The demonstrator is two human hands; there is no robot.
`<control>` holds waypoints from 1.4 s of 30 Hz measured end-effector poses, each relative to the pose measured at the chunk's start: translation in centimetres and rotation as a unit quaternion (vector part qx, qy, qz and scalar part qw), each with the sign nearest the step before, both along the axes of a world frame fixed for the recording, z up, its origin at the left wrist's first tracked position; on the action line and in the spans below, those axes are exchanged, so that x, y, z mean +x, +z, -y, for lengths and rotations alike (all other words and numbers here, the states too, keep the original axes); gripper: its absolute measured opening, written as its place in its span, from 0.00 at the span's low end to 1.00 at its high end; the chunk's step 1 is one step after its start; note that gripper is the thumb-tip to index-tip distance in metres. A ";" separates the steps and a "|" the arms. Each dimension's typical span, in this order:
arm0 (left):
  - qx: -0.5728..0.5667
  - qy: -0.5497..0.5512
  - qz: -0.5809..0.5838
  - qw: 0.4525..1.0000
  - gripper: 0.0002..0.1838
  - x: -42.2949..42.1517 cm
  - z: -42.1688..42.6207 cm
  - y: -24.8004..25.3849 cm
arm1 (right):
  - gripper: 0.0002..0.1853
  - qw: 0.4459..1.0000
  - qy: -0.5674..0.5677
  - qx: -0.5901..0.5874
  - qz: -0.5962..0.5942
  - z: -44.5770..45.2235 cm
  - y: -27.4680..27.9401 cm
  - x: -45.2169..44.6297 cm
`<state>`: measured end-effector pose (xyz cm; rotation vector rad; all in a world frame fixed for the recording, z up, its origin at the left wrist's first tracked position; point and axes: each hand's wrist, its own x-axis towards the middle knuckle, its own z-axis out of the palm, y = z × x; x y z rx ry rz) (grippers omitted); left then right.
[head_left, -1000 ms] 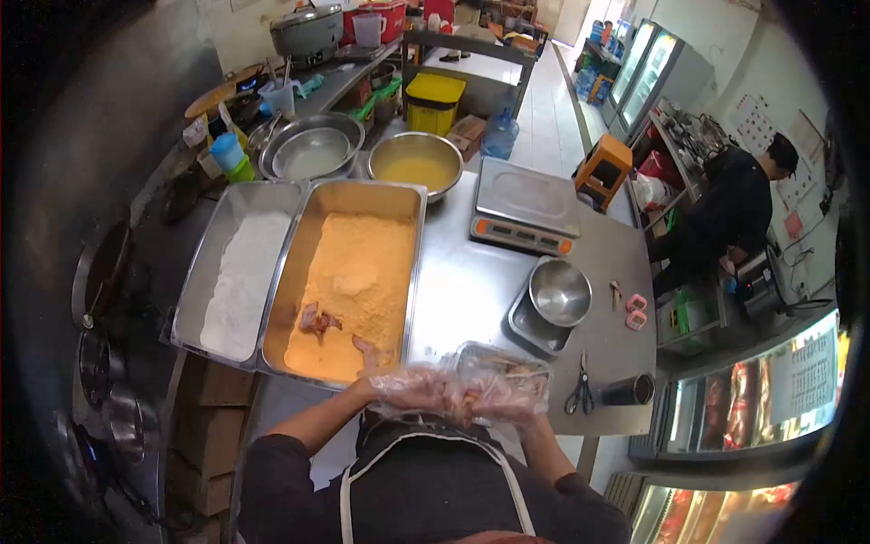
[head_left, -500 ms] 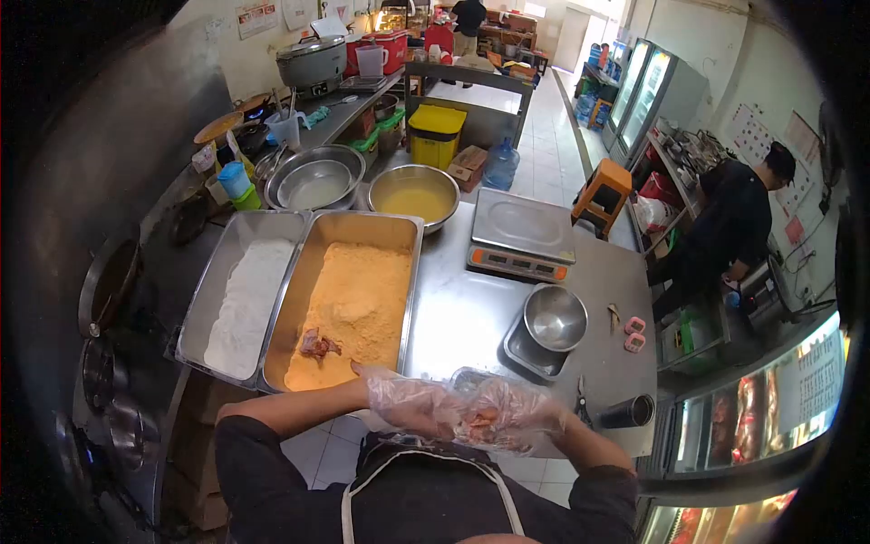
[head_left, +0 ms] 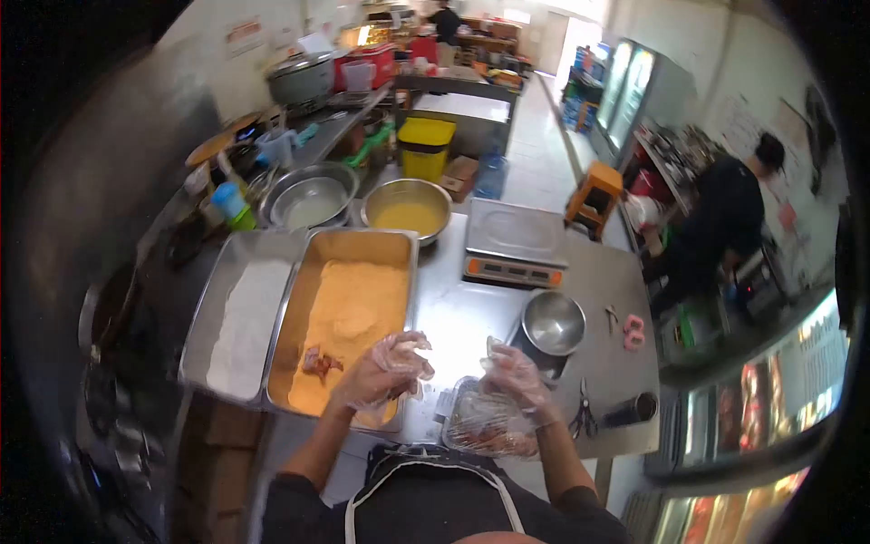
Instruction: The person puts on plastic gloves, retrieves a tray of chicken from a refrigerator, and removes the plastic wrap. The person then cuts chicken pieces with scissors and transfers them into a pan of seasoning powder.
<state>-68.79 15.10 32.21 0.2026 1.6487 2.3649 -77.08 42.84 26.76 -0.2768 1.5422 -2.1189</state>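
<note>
Both hands wear clear plastic gloves. My left hand (head_left: 391, 370) is over the near right corner of the tray of orange crumbs (head_left: 362, 281), fingers curled and apart, holding nothing visible. Above the far part of a clear plastic container (head_left: 489, 426) is my right hand (head_left: 512, 374), its fingers apart and nothing seen in them. Reddish meat pieces lie in that container under clear film or a lid; which one is unclear. A dark red piece of meat (head_left: 319, 362) rests on the crumbs.
White powder fills part of a tray (head_left: 249, 317) at left. Beyond are a bowl of yellow liquid (head_left: 406, 216) and a scale (head_left: 515, 240). A steel bowl (head_left: 553, 323), scissors (head_left: 583, 412) and a dark cup (head_left: 632, 411) stand right. A person (head_left: 716, 218) works at far right.
My hands have moved apart and up from the table's near edge, where they were together over the container. The container now shows between and below them.
</note>
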 end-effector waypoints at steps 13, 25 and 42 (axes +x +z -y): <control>-0.027 -0.135 0.176 0.975 0.24 -1.9 -11.9 -13.3 | 0.09 0.955 -0.264 0.003 -0.132 -1.0 -3.9 9.3; -0.081 -0.295 0.090 0.948 0.29 1.2 -16.1 -12.2 | 0.17 0.935 -0.317 -0.049 -0.149 -3.0 -4.9 17.6; -0.077 -0.098 0.037 0.992 0.23 2.8 -8.4 -11.8 | 0.23 0.961 -0.224 -0.164 -0.011 4.3 -3.8 13.6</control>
